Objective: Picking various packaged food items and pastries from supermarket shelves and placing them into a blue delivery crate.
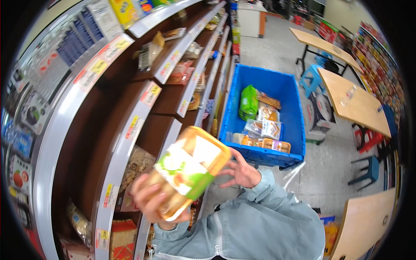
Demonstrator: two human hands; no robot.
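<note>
My left hand [156,198] grips the lower end of a yellow plastic tray of packaged pastries [191,169], which has a green and white label and is tilted in front of the shelves. Fingers spread, my right hand [240,172] is beside the tray's upper right edge; whether a fingertip touches it I cannot tell. Beyond my hands stands a blue plastic crate [262,154] holding a green bag [249,103], a small tray of rolls [276,145] and several packaged baked goods.
Brown shelving with price strips [130,130] runs along the left, bearing scattered food packets. To the right are wooden tables [360,107], a light blue stool [312,79], a dark teal stool [369,170] and a cardboard box [320,110]. A wooden board [364,224] is at lower right.
</note>
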